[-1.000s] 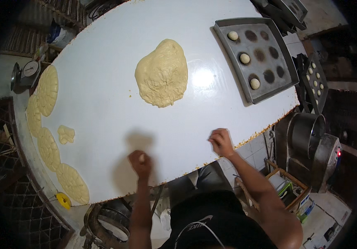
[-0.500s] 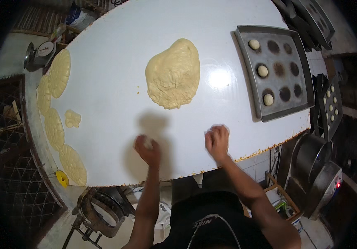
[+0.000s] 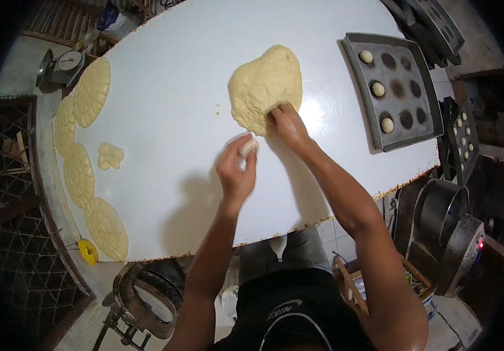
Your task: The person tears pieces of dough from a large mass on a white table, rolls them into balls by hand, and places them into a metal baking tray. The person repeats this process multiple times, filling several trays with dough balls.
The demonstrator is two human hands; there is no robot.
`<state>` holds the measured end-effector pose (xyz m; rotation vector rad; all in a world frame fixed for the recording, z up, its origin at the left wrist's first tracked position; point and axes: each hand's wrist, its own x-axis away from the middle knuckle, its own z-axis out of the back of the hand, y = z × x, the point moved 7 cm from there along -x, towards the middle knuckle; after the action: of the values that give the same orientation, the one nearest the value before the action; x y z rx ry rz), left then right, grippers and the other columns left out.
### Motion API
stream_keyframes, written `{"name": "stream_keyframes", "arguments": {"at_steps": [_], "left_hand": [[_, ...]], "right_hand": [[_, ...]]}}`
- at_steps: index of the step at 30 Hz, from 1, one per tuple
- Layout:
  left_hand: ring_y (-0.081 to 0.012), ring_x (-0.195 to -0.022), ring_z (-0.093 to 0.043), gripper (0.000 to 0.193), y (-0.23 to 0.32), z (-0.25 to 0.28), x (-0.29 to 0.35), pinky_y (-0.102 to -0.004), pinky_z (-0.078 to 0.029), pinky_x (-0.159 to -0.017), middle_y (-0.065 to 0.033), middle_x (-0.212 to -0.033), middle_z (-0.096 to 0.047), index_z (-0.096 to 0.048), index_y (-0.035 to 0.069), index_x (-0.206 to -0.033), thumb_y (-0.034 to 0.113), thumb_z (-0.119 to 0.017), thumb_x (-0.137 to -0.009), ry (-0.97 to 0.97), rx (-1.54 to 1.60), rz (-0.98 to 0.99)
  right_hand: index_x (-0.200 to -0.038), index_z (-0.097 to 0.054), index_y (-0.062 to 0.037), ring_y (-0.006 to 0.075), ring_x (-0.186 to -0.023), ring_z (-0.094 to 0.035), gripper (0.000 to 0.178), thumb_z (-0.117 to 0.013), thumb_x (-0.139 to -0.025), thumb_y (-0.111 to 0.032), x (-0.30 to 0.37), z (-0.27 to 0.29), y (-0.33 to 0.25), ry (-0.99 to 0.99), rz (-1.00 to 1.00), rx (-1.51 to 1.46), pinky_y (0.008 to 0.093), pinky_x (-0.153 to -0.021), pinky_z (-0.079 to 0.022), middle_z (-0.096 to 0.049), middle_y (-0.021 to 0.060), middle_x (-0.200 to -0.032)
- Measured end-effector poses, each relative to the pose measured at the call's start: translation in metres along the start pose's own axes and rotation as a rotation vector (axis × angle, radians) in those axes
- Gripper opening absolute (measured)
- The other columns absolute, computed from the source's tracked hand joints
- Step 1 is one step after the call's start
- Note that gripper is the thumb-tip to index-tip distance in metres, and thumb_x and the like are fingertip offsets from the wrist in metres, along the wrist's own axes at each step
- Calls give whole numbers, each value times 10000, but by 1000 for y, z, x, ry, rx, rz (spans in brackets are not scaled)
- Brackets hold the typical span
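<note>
A big soft mound of pale dough (image 3: pixel 266 82) lies on the white table (image 3: pixel 164 88). My right hand (image 3: pixel 287 124) is at its near right edge, fingers bent and pressed into the dough. Just below the mound, my left hand (image 3: pixel 237 167) curls around a small dough piece (image 3: pixel 248 147), held between thumb and fingers. At the right, a metal baking tray (image 3: pixel 388 145) carries several dark round marks and a column of dough balls (image 3: pixel 378 89) along its left side.
Flattened, scored dough rounds (image 3: pixel 92 92) line the table's left edge, with a small dough lump (image 3: pixel 110 156) beside them. A dial scale (image 3: pixel 69 60) stands beyond the far left edge. Another tray of dough balls (image 3: pixel 463 140) is at the right. A yellow ring (image 3: pixel 88 251) sits by the near left corner.
Both hands have moved forward to the mound. My right hand now grips its near edge; a small dough piece shows in my left hand. The view has shifted slightly.
</note>
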<state>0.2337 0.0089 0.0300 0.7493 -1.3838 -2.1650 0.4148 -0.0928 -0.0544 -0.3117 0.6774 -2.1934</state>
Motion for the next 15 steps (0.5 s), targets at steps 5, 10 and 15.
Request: {"name": "stream_keyframes", "arguments": {"at_steps": [5, 10, 15], "left_hand": [[-376, -1127, -691, 257, -59, 82, 117, -498, -536, -991, -166, -1145, -725, -708, 28, -1101, 40, -829, -874, -166, -200, 55], [-365, -1162, -569, 270, -115, 59, 142, -537, -444, -1000, -135, -1129, -636, -674, 81, -1066, 143, -828, -854, -13, -544, -27], [-361, -1113, -581, 283, -133, 94, 190, -505, -453, -987, -119, -1090, -648, -697, 101, -1045, 78, -852, -809, -265, -317, -142]], "right_hand": [[-1031, -731, -15, 384, -920, -687, 73, -756, -1007, -79, 170, 40, 9, 311, -212, -190, 497, -804, -561, -706, 182, -964], [-1020, -689, -20, 378, -1024, -591, 98, -708, -1026, -116, 234, -23, 10, 462, -402, 166, 500, -912, -475, -661, 175, -1032], [-1099, -651, -60, 416, -1107, -556, 217, -758, -943, -166, 294, -12, 31, 265, -67, 175, 575, -988, -414, -642, 188, -1131]]}}
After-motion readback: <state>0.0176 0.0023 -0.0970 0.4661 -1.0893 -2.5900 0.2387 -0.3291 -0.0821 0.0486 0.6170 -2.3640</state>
